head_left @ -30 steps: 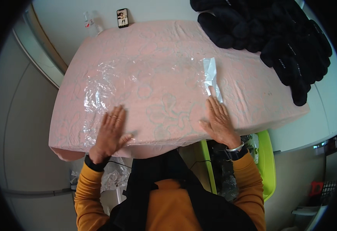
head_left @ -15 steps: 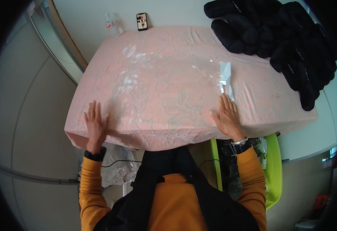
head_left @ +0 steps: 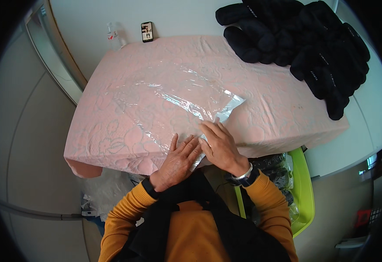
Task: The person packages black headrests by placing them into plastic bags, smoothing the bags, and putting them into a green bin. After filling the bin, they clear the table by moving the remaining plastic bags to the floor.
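- A clear bag (head_left: 173, 107) lay slantwise on the cloth-covered worktop (head_left: 278, 98), its white strip (head_left: 231, 108) running along the edge at the right hand (head_left: 219, 146).
- The right hand's grip was curled over that edge; whether it pinched the film could not be told.
- The left hand (head_left: 178, 159) lay alongside, fingers stretched over the film; its thumb was hidden, so whether that grip was closed could not be told.
- Good handling of the strip edge seemed to call for fingertips on the right and a flat left palm, pinning the film against sliding.
- A short, even pull along the strip looked kinder than an upward jerk to film already creased in bright ridges.
- The thin layers seemed likely to cling; a gentle rub looked safer than nails.
- The phone (head_left: 147, 32) and bottle (head_left: 113, 36) stood beyond the far edge, well apart from both hands.
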Available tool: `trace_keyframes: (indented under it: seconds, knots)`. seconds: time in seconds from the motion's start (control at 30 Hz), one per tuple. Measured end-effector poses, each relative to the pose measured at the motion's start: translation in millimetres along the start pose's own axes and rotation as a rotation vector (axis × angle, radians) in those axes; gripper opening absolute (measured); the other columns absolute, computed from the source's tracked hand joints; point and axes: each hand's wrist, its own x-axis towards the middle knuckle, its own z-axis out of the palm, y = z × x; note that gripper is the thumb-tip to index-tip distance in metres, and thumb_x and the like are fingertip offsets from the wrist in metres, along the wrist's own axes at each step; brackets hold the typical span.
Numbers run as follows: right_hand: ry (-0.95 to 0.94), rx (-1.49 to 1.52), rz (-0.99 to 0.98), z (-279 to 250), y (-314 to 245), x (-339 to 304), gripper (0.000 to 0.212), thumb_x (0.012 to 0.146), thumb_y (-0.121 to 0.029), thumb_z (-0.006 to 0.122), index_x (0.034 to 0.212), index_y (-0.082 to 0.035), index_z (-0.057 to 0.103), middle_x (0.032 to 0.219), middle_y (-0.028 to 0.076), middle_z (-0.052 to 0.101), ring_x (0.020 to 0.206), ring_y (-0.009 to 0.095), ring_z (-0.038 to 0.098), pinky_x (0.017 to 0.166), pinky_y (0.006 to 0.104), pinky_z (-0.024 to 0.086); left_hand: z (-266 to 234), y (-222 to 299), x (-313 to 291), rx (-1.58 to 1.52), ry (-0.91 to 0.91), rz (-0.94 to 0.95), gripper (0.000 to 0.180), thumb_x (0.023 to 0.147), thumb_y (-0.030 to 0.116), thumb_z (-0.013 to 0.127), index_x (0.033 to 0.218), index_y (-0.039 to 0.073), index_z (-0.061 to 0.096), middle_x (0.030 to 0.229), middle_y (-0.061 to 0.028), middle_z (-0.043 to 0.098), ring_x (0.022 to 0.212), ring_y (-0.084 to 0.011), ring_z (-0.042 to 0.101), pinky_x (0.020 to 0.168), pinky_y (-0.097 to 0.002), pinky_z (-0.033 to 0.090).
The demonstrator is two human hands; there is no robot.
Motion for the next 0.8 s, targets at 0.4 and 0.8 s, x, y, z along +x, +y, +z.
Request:
trace_keyframes:
  seconds: [0.4, 0.8]
  knots:
    - [-0.053, -0.262, 0.042, -8, 38, -50, 0.063, 0.096, -0.036, 0.055, 0.14, 0.006, 0.038, 0.148, 0.024, 0.037, 0.139, 0.038, 0.033, 0.114, 0.0482, 0.026, -32, -61, -42, 0.046, 0.067, -0.097, 0.043, 0.086, 0.004, 0.056, 0.128, 0.009, 0.061, 0.138, -0.0039, 0.057, 0.133, -0.0216, 0.049, 0.117, -0.0543, 0.018]
    - [0.006, -0.168, -0.026, 16, 15, 7, 0.067, 0.088, -0.022, 0.065, 0.143, 0.003, 0.037, 0.15, 0.026, 0.033, 0.141, 0.039, 0.03, 0.115, 0.0474, 0.026, -49, -19, -2, -0.203, -0.074, -0.057, 0.066, 0.091, 0.042, 0.062, 0.142, 0.004, 0.046, 0.151, -0.0177, 0.039, 0.141, -0.0357, 0.035, 0.118, -0.0511, 0.017]
